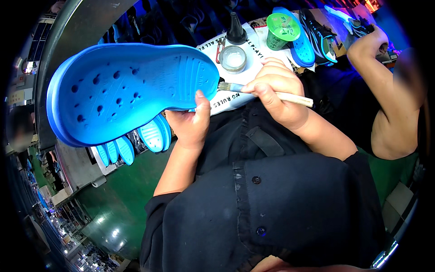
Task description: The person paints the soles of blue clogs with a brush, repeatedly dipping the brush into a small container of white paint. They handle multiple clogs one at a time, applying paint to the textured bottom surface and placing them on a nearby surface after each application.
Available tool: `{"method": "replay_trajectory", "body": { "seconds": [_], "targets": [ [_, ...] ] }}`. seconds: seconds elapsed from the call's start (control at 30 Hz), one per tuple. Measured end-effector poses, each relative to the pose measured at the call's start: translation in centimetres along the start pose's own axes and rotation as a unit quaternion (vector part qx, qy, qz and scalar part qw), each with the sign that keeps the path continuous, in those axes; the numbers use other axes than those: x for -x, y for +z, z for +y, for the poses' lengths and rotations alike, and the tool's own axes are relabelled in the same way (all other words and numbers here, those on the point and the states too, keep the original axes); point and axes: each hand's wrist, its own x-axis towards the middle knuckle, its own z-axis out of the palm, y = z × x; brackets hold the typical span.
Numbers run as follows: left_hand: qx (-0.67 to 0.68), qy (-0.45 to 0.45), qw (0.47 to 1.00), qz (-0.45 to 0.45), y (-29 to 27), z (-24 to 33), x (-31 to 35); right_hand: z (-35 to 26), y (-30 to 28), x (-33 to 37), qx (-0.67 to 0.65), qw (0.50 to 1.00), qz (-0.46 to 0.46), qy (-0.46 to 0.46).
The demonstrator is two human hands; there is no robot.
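My left hand (190,122) is closed on the heel end of a blue shoe sole (154,90), its thumb over the near edge. Small holes dot the wide end of the sole, and ridges cross the narrow end. In my right hand (282,93) is a paintbrush (294,98) with a pale handle. Its bristles are at the sole's heel edge; whether they touch cannot be made out. Just beyond the brush, a small round jar (233,59) with pale contents stands on a white printed sheet (254,47).
Behind the jar stands a black cone-topped bottle (235,29), beside a green cup (282,31). More blue soles (302,49) and a black shoe (318,36) lie at right. Several blue soles (154,133) sit below the held one. A co-worker's arm (385,86) reaches in at right.
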Motion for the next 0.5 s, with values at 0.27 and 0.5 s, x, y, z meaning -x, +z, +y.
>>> {"method": "replay_trajectory", "body": {
  "seconds": [0.27,0.5],
  "targets": [
    [-0.008,-0.06,0.998,-0.007,-1.0,-0.8,-0.1,0.0,-0.1,0.0,-0.023,0.997,0.002,0.07],
    [0.004,-0.056,0.998,-0.007,-0.4,0.2,-0.3,0.1,0.3,-0.5,0.031,0.999,-0.036,0.016]
  ]
}}
